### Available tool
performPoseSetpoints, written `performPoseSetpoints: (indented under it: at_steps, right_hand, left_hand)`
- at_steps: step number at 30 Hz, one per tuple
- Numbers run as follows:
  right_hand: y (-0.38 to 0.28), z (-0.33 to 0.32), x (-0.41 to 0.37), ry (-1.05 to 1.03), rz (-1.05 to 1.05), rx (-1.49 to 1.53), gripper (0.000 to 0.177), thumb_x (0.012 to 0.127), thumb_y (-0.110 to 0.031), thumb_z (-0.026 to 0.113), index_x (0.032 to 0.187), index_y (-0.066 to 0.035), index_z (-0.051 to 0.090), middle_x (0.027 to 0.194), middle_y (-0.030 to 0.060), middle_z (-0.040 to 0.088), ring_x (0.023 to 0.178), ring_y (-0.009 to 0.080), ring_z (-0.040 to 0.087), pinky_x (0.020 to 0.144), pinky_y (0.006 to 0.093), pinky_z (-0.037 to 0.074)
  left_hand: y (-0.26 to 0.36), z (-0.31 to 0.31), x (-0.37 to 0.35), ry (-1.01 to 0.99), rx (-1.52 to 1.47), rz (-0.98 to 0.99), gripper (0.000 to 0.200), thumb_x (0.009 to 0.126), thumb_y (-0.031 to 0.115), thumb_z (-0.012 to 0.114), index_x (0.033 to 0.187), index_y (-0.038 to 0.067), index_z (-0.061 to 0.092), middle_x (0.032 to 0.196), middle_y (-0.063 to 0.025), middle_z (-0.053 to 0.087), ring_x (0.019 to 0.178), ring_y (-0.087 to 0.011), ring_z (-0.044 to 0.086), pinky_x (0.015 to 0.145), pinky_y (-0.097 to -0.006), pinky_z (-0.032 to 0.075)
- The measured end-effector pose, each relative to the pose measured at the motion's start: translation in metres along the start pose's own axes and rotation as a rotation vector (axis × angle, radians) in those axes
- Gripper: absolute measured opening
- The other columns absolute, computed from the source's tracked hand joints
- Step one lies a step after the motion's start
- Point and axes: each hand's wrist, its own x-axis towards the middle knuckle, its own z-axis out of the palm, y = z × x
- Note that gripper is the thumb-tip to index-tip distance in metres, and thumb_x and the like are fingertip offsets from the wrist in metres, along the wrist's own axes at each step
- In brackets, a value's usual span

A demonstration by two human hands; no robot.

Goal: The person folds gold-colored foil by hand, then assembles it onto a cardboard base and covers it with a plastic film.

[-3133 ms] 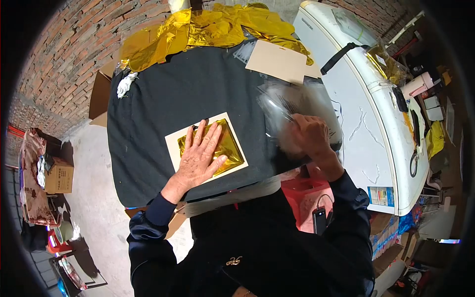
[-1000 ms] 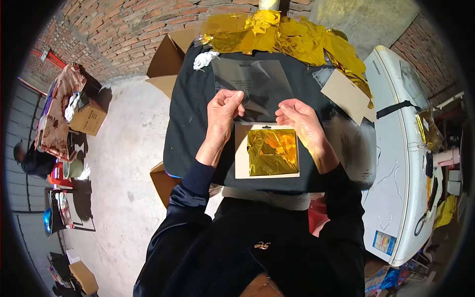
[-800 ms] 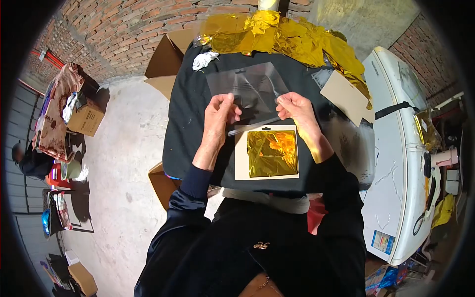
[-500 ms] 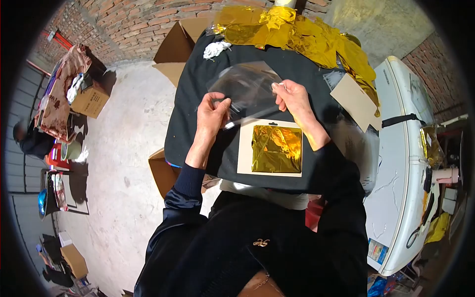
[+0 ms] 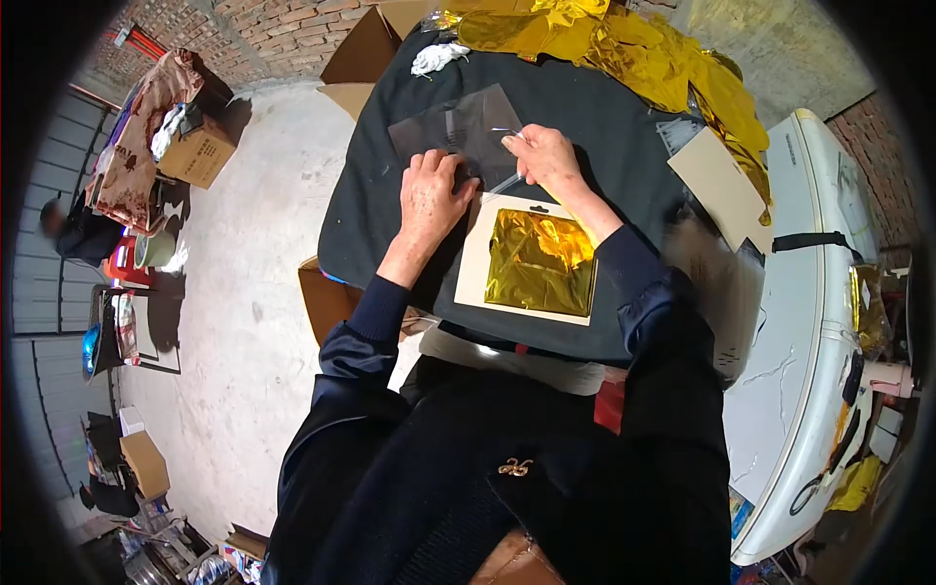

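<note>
On the black cloth lies a clear plastic bag (image 5: 453, 127), hard to see against the dark. My left hand (image 5: 429, 203) is bent over its near left edge, fingers curled down on the film, fingertips partly hidden. At the near right edge of the bag, my right hand (image 5: 548, 161) is closed in a pinch on a thin, pale, shiny bit that looks like part of the film. Just below the hands is a cream card (image 5: 471, 278) with a hang hole, and a folded gold foil sheet (image 5: 538, 261) lies on it.
Gold foil sheets (image 5: 643, 58) are heaped along the table's far edge, near a white crumpled cloth (image 5: 439, 58). Cream cards (image 5: 720, 180) and clear bags (image 5: 717, 283) lie at right, beside a white freezer (image 5: 809, 341). Cardboard boxes (image 5: 361, 58) stand left; a person (image 5: 78, 229) is far left.
The bag has come down flat onto the cloth. My left hand has turned palm down over it, and my right hand has moved slightly left and toward the far side. The view has shifted.
</note>
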Motion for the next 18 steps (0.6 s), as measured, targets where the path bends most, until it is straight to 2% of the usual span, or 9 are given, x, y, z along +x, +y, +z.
performPoseSetpoints:
  at_steps: [2, 3, 6, 7, 8, 10, 12, 14, 18]
  right_hand:
    - [0.000, -0.005, 0.004, -0.012, 0.016, -0.033, 0.035, 0.098, -0.037, 0.075, 0.091, -0.003, 0.072, 0.065, 0.0060, 0.070, 0.053, 0.0157, 0.065, 0.056, 0.0336, 0.053]
    - [0.003, -0.005, 0.006, -0.020, 0.027, -0.049, 0.036, 0.097, -0.038, 0.076, 0.093, -0.003, 0.072, 0.068, 0.0073, 0.072, 0.056, 0.0183, 0.068, 0.059, 0.0355, 0.055]
    - [0.018, -0.013, 0.007, 0.158, -0.184, -0.217, 0.044, 0.095, -0.043, 0.078, 0.113, -0.003, 0.070, 0.082, 0.0132, 0.076, 0.075, 0.0284, 0.074, 0.074, 0.0417, 0.059]
    - [0.016, -0.021, 0.000, 0.196, -0.217, -0.232, 0.061, 0.092, -0.046, 0.081, 0.131, -0.003, 0.063, 0.100, 0.0171, 0.077, 0.093, 0.0357, 0.074, 0.086, 0.0464, 0.058]
    - [0.017, -0.030, -0.013, 0.234, -0.231, -0.255, 0.066, 0.091, -0.045, 0.082, 0.135, -0.001, 0.060, 0.109, 0.0166, 0.075, 0.099, 0.0354, 0.072, 0.089, 0.0460, 0.056]
    - [0.017, -0.049, -0.054, 0.292, -0.332, -0.311, 0.062, 0.091, -0.040, 0.082, 0.133, 0.001, 0.061, 0.114, 0.0180, 0.071, 0.102, 0.0370, 0.069, 0.090, 0.0471, 0.055]
    - [0.026, -0.065, -0.099, 0.336, -0.510, -0.533, 0.057, 0.089, -0.029, 0.083, 0.133, 0.000, 0.061, 0.111, 0.0196, 0.068, 0.101, 0.0371, 0.067, 0.090, 0.0471, 0.055]
    - [0.045, -0.074, -0.144, 0.336, -0.488, -0.607, 0.057, 0.086, -0.020, 0.086, 0.133, -0.001, 0.062, 0.109, 0.0200, 0.067, 0.101, 0.0376, 0.066, 0.089, 0.0471, 0.055]
    - [0.024, -0.064, -0.231, 0.255, -0.066, -0.425, 0.056, 0.087, -0.016, 0.085, 0.135, 0.000, 0.061, 0.108, 0.0175, 0.066, 0.089, 0.0314, 0.068, 0.081, 0.0418, 0.056]
  left_hand:
    - [0.005, -0.003, 0.002, -0.032, 0.026, 0.023, 0.037, 0.085, 0.025, 0.084, 0.114, 0.005, 0.076, 0.115, -0.0123, 0.070, 0.107, -0.0319, 0.064, 0.090, -0.0438, 0.053]
    - [0.004, -0.001, 0.004, 0.027, 0.018, 0.071, 0.029, 0.086, 0.022, 0.083, 0.108, 0.004, 0.077, 0.107, -0.0122, 0.071, 0.101, -0.0320, 0.066, 0.088, -0.0439, 0.054]
    - [-0.011, 0.011, 0.011, 0.028, -0.028, 0.034, 0.018, 0.090, 0.019, 0.079, 0.101, 0.005, 0.078, 0.100, -0.0128, 0.071, 0.095, -0.0339, 0.067, 0.084, -0.0457, 0.057]
    - [-0.010, 0.009, 0.015, 0.075, -0.087, 0.028, 0.016, 0.091, 0.019, 0.077, 0.094, 0.003, 0.078, 0.092, -0.0136, 0.070, 0.089, -0.0348, 0.069, 0.080, -0.0454, 0.058]
    - [-0.011, 0.009, 0.018, 0.066, -0.102, -0.005, 0.019, 0.093, 0.020, 0.076, 0.093, 0.002, 0.077, 0.088, -0.0136, 0.069, 0.088, -0.0340, 0.069, 0.079, -0.0457, 0.058]
    - [-0.015, 0.012, 0.023, 0.020, -0.108, -0.054, 0.021, 0.095, 0.022, 0.074, 0.092, 0.001, 0.077, 0.086, -0.0141, 0.070, 0.086, -0.0341, 0.071, 0.079, -0.0456, 0.058]
    - [-0.013, 0.014, 0.026, -0.018, -0.111, -0.061, 0.023, 0.096, 0.025, 0.074, 0.093, 0.002, 0.075, 0.088, -0.0145, 0.072, 0.088, -0.0340, 0.072, 0.080, -0.0459, 0.059]
    - [-0.011, 0.019, 0.027, -0.032, -0.088, -0.046, 0.023, 0.095, 0.026, 0.075, 0.094, 0.003, 0.074, 0.089, -0.0147, 0.073, 0.088, -0.0339, 0.072, 0.081, -0.0462, 0.059]
    - [-0.008, 0.025, 0.028, 0.039, -0.053, 0.007, 0.019, 0.090, 0.022, 0.076, 0.089, 0.004, 0.072, 0.084, -0.0129, 0.072, 0.083, -0.0329, 0.071, 0.075, -0.0471, 0.057]
